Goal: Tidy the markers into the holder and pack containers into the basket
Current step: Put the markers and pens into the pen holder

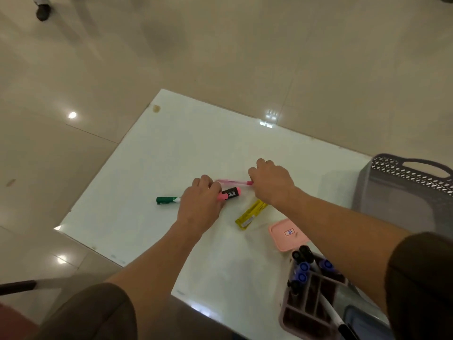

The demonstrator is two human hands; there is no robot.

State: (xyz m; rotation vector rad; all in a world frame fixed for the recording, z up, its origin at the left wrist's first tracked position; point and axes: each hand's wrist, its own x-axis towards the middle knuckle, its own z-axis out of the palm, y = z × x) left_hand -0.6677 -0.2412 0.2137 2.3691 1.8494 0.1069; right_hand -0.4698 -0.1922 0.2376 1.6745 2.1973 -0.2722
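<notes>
Left hand (201, 204) is gripping the pink highlighter (231, 193) mid tabletop (171, 148), green marker (168, 200) just beside it. Right hand (272, 185) is pinching a thin pink pen (232, 182), fingers curled.

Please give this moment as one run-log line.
left hand: grips pink highlighter | right hand: pinches pink pen | green marker, yellow highlighter: on table | holder: partly filled

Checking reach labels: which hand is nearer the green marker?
Left. The left hand, gripping the pink highlighter, covers the white end of the green marker; the right hand is farther right, pinching the pink pen.
</notes>
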